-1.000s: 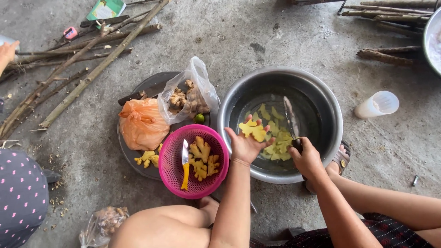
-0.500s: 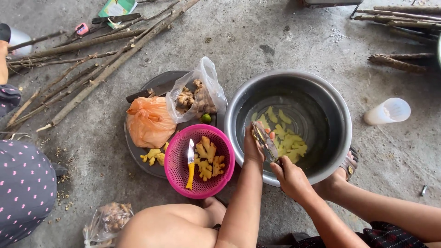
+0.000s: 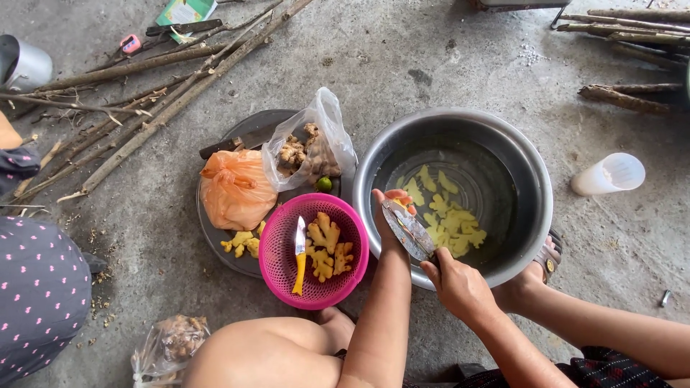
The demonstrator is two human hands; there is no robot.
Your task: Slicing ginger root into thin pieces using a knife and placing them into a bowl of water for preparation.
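Pink basket (image 3: 277, 251); orange bag (image 3: 236, 188); yellow-handled knife (image 3: 299, 255); steel-grey bowl (image 3: 535, 179).

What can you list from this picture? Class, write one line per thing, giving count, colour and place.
metal basin: one, silver, right of centre, with water and yellow ginger slices
pink basket: one, left of the basin, holding peeled ginger pieces and a yellow-handled peeler
dark tray: one, grey, under the bags and basket
orange bag: one, on the tray
clear bag: one, on the tray, with unpeeled ginger
sticks: several, brown, upper left and upper right
plastic cup: one, white, on its side, right
metal pot: one, silver, far left edge
left hand: one, over the basin, holding a small piece
right hand: one, at the basin rim, holding a knife
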